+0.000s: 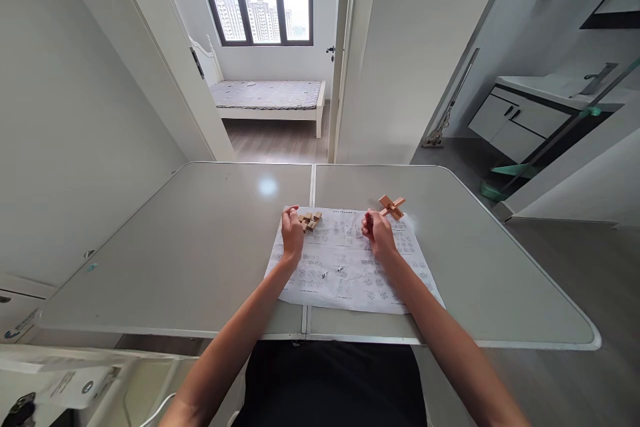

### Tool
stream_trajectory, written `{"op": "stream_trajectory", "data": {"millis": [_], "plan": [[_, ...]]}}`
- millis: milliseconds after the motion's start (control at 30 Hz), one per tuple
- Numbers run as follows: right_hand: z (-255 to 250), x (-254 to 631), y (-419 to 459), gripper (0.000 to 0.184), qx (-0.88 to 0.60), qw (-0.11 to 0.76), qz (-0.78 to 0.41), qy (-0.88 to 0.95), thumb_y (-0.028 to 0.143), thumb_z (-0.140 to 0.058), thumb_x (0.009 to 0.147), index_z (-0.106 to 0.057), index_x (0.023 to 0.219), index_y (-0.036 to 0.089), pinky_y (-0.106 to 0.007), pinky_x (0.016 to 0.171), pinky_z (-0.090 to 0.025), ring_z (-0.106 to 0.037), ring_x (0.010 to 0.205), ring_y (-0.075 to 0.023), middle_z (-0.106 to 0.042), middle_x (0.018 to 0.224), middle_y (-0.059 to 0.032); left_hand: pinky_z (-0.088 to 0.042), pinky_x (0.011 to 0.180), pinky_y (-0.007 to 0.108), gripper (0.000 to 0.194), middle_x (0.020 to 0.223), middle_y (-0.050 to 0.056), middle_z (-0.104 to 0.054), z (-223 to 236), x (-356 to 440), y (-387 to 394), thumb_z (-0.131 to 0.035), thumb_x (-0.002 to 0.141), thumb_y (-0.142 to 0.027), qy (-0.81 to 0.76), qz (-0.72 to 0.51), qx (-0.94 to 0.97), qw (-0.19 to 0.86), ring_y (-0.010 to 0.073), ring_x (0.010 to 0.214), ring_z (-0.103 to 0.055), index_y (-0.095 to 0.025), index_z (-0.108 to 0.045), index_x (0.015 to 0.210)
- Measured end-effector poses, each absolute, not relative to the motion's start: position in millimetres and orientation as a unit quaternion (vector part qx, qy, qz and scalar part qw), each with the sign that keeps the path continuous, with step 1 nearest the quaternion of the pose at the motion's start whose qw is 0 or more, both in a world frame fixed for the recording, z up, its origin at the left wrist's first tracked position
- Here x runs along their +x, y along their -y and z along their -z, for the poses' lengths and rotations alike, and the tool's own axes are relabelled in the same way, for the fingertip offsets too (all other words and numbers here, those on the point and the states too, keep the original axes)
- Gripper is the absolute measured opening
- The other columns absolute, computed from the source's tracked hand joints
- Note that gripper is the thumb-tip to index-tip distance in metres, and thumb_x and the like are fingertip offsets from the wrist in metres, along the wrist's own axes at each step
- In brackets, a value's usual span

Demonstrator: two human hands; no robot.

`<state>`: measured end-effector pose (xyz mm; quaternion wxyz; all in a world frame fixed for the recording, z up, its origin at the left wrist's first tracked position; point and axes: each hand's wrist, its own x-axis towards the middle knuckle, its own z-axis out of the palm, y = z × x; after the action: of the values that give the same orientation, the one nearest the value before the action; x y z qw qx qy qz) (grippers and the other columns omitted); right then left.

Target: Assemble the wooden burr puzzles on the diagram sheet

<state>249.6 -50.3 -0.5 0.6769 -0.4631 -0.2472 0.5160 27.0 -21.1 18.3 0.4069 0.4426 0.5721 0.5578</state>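
Note:
My left hand (292, 232) rests on its edge at the left side of the printed paper sheet (345, 257), fingers loosely bent and apart, nothing visible in it. Just right of it lies a cluster of small notched wooden blocks (311, 221); the hand partly hides them. My right hand (379, 232) is over the sheet's upper right part, fingers curled inward. Whether anything is inside them cannot be made out. Beyond that hand, a wooden puzzle of crossed sticks (393, 207) lies at the sheet's upper right corner. Two small pale pieces (325, 274) lie on the sheet between my forearms.
The sheet lies across the seam of a grey folding table (210, 247) with a metal-trimmed edge. Ahead is a doorway to a bed (270, 95) under a window. A washbasin cabinet (525, 117) is at the far right. A white box (75, 387) sits below left.

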Motion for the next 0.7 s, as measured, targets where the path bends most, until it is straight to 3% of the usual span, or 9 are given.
{"op": "stream_trajectory", "data": {"millis": [233,333,433,567,700], "plan": [[-4,240,56,0.033,-0.518,0.607,-0.461,0.387,0.053,-0.068,0.087,-0.056,0.082,0.023,-0.026,0.05,-0.042,-0.051,0.056,-0.0129,-0.06,0.071,0.0009,-0.047,0.101,0.04,0.042,0.128,0.011,-0.068,-23,32,28,-0.035,0.105,-0.049,-0.571,-0.497,0.458,0.465,0.0263,0.12,-0.062,-0.023,-0.066,0.115],[-3,234,59,0.033,-0.547,0.551,-0.369,0.512,0.055,-0.067,0.088,-0.062,0.094,0.022,-0.032,0.063,-0.053,-0.063,0.074,-0.0196,-0.069,0.09,-0.0057,-0.047,0.106,0.043,0.042,0.134,0.011,-0.067,-22,35,30,-0.037,0.104,-0.051,-0.533,-0.49,0.478,0.497,0.0276,0.124,-0.062,-0.023,-0.066,0.115],[1,228,60,0.04,-0.538,0.493,-0.272,0.627,0.05,-0.069,0.087,-0.063,0.116,0.023,-0.042,0.084,-0.058,-0.066,0.103,-0.0278,-0.067,0.12,-0.0125,-0.045,0.111,0.045,0.039,0.135,0.011,-0.067,-19,38,30,-0.04,0.102,-0.049,-0.482,-0.486,0.494,0.536,0.0278,0.128,-0.061,-0.022,-0.067,0.114],[8,226,62,0.062,-0.51,0.429,-0.201,0.718,0.046,-0.073,0.085,-0.053,0.14,0.025,-0.054,0.114,-0.045,-0.049,0.138,-0.0343,-0.053,0.147,-0.0151,-0.046,0.114,0.047,0.03,0.139,0.012,-0.066,-18,42,31,-0.048,0.098,-0.044,-0.411,-0.488,0.472,0.608,0.0285,0.133,-0.061,-0.021,-0.064,0.11],[10,227,63,0.068,-0.507,0.39,-0.196,0.743,0.04,-0.074,0.086,-0.049,0.148,0.026,-0.056,0.12,-0.038,-0.043,0.144,-0.0357,-0.05,0.152,-0.0137,-0.046,0.114,0.05,0.021,0.128,0.012,-0.07,-20,41,32,-0.055,0.092,-0.032,-0.423,-0.483,0.532,0.552,0.0279,0.126,-0.065,-0.021,-0.067,0.106]]}}
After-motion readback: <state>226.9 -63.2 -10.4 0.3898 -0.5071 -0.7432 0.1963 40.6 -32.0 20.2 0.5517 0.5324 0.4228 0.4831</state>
